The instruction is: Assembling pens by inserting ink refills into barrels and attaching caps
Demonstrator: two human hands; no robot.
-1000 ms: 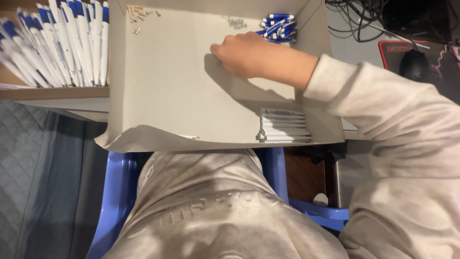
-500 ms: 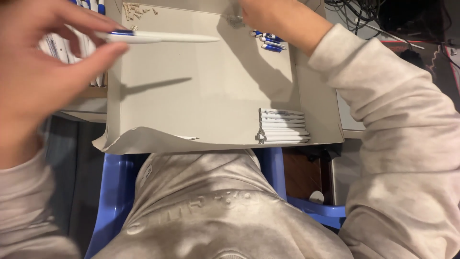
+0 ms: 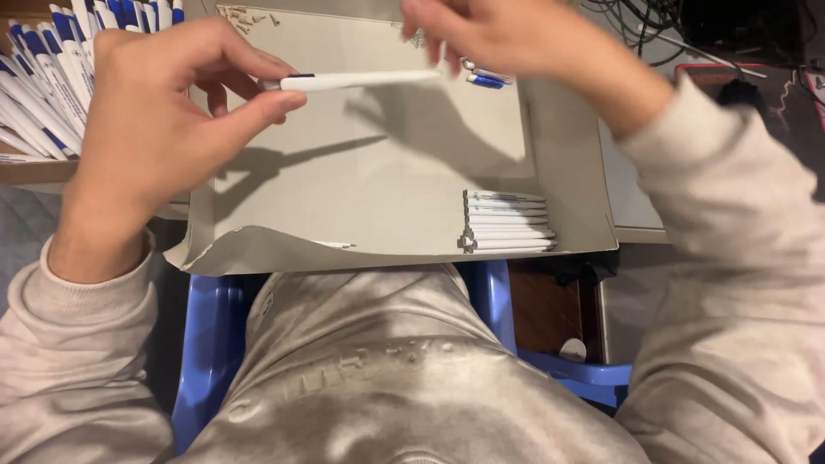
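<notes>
The left hand (image 3: pixel 163 129) is raised over the left edge of the grey cardboard tray (image 3: pixel 387 198), thumb and fingertips pinching a white pen (image 3: pixel 352 81) held level above it. The right hand (image 3: pixel 498 39) hovers over the tray's far edge, fingers curled down at the pen's tip; whether it grips anything I cannot tell.

the left hand (image 3: pixel 163 129) is raised with its back toward the camera, wrist bent slightly, forearm running down and outward in a pale sleeve bunched at the cuff. its thumb and forefinger are pinched together at the tips, the other fingers curled loosely behind them. the right hand (image 3: pixel 490 34) sits higher and across from the left, partly cut by the top edge and blurred; its fingers point down toward the left hand's fingertips, whether they grip anything cannot be told. the right forearm slants down and away into a wide sleeve.
</notes>
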